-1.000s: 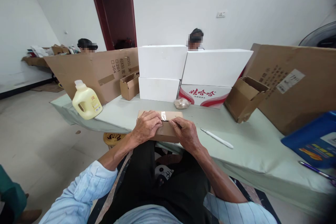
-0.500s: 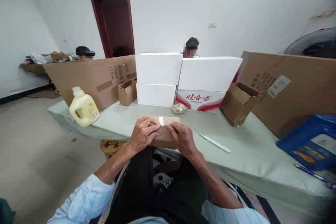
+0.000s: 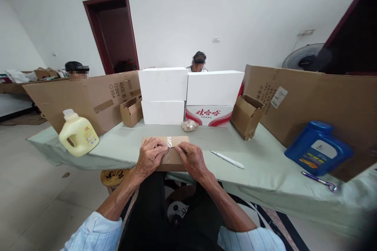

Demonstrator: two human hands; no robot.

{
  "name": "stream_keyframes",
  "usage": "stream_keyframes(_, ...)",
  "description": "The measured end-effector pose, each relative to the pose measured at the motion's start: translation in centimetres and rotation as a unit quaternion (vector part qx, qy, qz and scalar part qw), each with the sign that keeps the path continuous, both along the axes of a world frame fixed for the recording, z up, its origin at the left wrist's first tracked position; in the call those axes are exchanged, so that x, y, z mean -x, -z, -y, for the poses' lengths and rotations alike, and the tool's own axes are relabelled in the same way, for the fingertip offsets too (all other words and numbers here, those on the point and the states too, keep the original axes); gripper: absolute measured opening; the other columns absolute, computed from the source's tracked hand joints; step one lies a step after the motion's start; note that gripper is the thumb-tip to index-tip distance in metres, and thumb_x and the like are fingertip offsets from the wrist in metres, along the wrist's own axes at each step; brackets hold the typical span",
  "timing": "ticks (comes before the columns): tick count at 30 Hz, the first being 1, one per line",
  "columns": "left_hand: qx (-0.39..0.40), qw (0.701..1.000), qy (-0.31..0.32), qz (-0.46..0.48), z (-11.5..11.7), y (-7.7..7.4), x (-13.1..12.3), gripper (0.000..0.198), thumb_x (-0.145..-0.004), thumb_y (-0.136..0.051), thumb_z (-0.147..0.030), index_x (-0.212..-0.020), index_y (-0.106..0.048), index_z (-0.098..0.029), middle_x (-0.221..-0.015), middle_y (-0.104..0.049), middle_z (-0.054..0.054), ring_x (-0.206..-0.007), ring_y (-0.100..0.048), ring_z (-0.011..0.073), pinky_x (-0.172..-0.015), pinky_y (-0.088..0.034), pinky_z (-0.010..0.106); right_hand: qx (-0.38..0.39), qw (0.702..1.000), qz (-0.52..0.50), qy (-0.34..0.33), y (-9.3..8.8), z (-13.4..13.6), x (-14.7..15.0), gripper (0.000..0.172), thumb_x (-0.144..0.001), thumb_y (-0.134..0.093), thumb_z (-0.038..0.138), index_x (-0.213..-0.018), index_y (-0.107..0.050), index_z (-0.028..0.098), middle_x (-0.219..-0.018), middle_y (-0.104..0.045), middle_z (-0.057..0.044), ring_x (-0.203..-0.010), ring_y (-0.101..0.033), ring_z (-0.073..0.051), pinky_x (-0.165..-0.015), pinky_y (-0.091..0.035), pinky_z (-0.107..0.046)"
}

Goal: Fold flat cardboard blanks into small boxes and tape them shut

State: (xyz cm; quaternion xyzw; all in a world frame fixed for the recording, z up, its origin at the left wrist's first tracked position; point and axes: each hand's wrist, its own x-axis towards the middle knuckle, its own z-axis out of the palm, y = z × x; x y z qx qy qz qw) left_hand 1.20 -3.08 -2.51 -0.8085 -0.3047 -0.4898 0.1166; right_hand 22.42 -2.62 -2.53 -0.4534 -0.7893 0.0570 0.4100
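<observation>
A small brown cardboard box (image 3: 173, 158) lies at the table's front edge, with a short strip of shiny clear tape (image 3: 169, 142) across its top. From the left, my left hand (image 3: 151, 156) is closed on the box, its thumb and fingertips by the tape. My right hand (image 3: 192, 159) grips the other side, fingers bent and pinched at the top seam. The two sets of fingertips are a small gap apart, and what lies right under them is hidden. To the right of my right hand lies a white craft knife (image 3: 228, 159) with a thin blade.
Stacked white boxes (image 3: 165, 112) stand behind, with a small clear bundle (image 3: 190, 125) before them. A yellow jug (image 3: 78, 133) is left; a blue jug (image 3: 319, 149) and a pen (image 3: 318, 180) are right. Large cardboard panels (image 3: 306, 106) flank the table. Two people sit beyond.
The view has turned to the right, so the things appear shifted left. Both hands stay on the cardboard box, with their fingers in nearly the same places by the tape.
</observation>
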Motion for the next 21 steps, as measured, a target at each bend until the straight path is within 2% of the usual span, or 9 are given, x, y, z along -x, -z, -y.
stream_keyframes(6,0.024,0.999,0.029,-0.019,0.1,-0.3,0.5,0.012,-0.100,-0.067,-0.017,-0.106,-0.077,-0.021,-0.099,-0.073,0.006,-0.093,-0.064,0.0208,-0.085,-0.048,0.036,-0.009,1.000,0.000,0.005,0.0,-0.1,0.1,0.030,-0.106,-0.055,0.029,-0.080,-0.067,0.022,-0.080,-0.074,-0.003,-0.071,-0.063,-0.016,-0.068,-0.034,-0.028)
stream_keyframes(12,0.031,0.998,0.034,-0.030,0.1,-0.4,0.6,0.015,-0.099,-0.066,-0.015,-0.090,-0.077,-0.020,-0.095,-0.070,0.006,-0.090,-0.062,0.0197,-0.082,-0.047,0.034,-0.013,1.000,0.002,-0.002,0.0,0.0,0.2,0.031,-0.106,-0.054,0.029,-0.078,-0.065,0.022,-0.077,-0.072,-0.003,-0.069,-0.060,-0.015,-0.067,-0.034,-0.027)
stream_keyframes(17,0.072,0.996,0.043,-0.034,0.8,-0.8,0.3,0.020,-0.103,-0.060,-0.017,-0.086,-0.071,-0.019,-0.094,-0.068,0.006,-0.090,-0.061,0.0204,-0.084,-0.048,0.035,-0.033,0.999,0.002,0.002,0.5,0.2,0.2,0.032,-0.106,-0.052,0.030,-0.077,-0.064,0.022,-0.076,-0.069,-0.002,-0.068,-0.060,-0.015,-0.066,-0.034,-0.026)
stream_keyframes(21,0.124,0.990,0.069,-0.001,1.1,-2.0,1.0,0.018,-0.103,-0.058,-0.017,-0.090,-0.070,-0.020,-0.093,-0.070,0.006,-0.092,-0.064,0.0211,-0.086,-0.051,0.036,-0.058,0.998,-0.002,-0.011,0.8,0.5,0.1,0.032,-0.107,-0.050,0.029,-0.079,-0.064,0.022,-0.075,-0.069,-0.002,-0.068,-0.061,-0.015,-0.066,-0.036,-0.026)
